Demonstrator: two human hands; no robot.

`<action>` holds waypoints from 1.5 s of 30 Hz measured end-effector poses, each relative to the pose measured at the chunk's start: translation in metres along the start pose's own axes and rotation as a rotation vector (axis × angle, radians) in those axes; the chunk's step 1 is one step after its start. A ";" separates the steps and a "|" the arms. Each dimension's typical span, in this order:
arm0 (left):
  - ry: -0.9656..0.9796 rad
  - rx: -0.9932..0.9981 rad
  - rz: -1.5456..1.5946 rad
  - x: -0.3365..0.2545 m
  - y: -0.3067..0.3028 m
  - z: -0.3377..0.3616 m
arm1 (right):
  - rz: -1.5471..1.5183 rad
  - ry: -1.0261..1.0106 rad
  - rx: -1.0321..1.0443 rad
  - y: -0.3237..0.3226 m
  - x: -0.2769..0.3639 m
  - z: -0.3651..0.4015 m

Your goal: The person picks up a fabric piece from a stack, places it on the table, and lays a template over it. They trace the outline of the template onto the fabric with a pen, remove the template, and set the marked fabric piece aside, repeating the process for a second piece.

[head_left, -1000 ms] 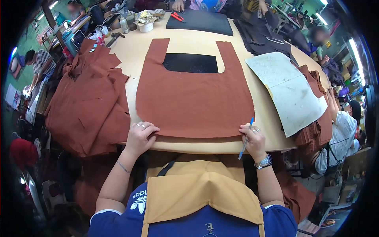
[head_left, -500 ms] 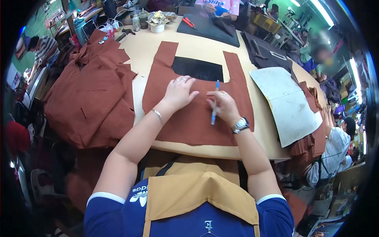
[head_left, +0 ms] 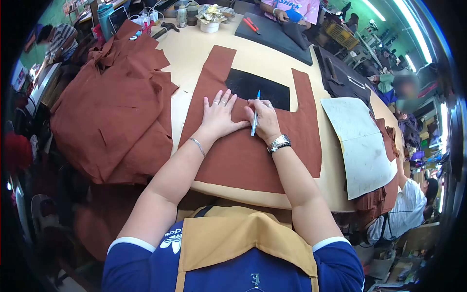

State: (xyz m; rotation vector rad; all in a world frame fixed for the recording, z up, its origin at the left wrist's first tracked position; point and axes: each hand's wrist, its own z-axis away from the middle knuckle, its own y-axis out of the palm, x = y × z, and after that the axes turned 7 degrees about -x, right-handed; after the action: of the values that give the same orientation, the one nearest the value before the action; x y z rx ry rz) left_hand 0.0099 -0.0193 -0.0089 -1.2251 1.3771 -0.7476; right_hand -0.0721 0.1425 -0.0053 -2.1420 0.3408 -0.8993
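Note:
A rust-brown cut fabric piece (head_left: 253,165) with two upright straps lies flat on the table in front of me. My left hand (head_left: 221,114) rests on it, fingers spread, close to the curved upper edge. In my right hand (head_left: 265,119) is a blue-and-white pen (head_left: 254,121), gripped between thumb and fingers, its blue end pointing up and away from me. That hand sits low over the fabric, right of my left hand. A black rectangular sheet (head_left: 260,87) shows in the gap between the two straps, just beyond my hands.
A big heap of rust-brown fabric (head_left: 112,112) covers the table's left. At right lies a pale pattern sheet (head_left: 360,146) over more brown pieces. Farther back are red-handled scissors (head_left: 252,25) on a black board (head_left: 272,41), and a white bowl (head_left: 210,22). Other people sit around.
My right hand has moved in toward my left and now holds the pen in a closer grip. The left hand's fingers have spread on the fabric. The whole view has shifted slightly.

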 end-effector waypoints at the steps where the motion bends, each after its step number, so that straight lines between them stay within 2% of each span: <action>1: 0.004 -0.009 -0.007 0.001 0.002 0.000 | 0.025 -0.092 -0.002 0.002 0.000 -0.001; 3: 0.013 -0.027 -0.020 0.002 0.006 0.000 | 0.076 -0.276 -0.007 0.006 0.000 -0.004; 9: -0.016 0.038 0.023 0.000 -0.002 -0.002 | 0.208 -0.134 -0.077 0.005 0.001 0.000; 14: -0.012 0.010 0.005 0.001 0.001 -0.001 | 0.208 -0.284 -0.061 0.008 0.004 -0.003; 18: -0.006 0.006 0.024 0.000 -0.002 0.000 | 0.402 -0.028 -0.022 0.001 0.009 0.001; 22: 0.000 -0.002 0.014 0.002 0.001 0.000 | 0.220 -0.259 -0.051 0.006 0.007 -0.002; 25: 0.001 0.003 0.028 0.001 0.002 -0.001 | 0.291 -0.099 -0.048 0.004 0.011 0.001; 26: 0.005 -0.003 0.023 0.001 0.003 -0.001 | 0.389 -0.096 -0.046 0.004 0.006 0.001; 30: 0.019 -0.018 -0.031 0.003 0.007 0.000 | 0.218 -0.266 -0.049 0.006 0.006 -0.002; 33: -0.001 0.009 0.014 0.002 0.001 -0.001 | 0.351 -0.161 -0.057 0.005 0.010 0.000; 34: 0.007 0.002 0.010 0.002 0.002 -0.001 | 0.439 -0.068 0.002 0.001 0.009 -0.001; 37: 0.009 -0.019 -0.001 0.004 0.006 0.000 | 0.272 -0.199 -0.030 0.002 0.003 0.001; 38: 0.009 -0.021 -0.001 0.004 0.006 0.001 | 0.323 -0.215 -0.019 0.004 0.003 0.001; 42: 0.007 -0.013 -0.009 0.001 0.003 0.000 | 0.347 -0.104 -0.033 0.008 0.009 -0.001; 45: 0.016 -0.044 0.005 0.004 0.010 0.000 | 0.265 -0.129 -0.002 0.002 0.001 0.002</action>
State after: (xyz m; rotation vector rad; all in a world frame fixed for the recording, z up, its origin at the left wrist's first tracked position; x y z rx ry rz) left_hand 0.0077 -0.0207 -0.0194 -1.2518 1.4156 -0.7279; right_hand -0.0698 0.1419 -0.0068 -2.0838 0.5447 -0.6077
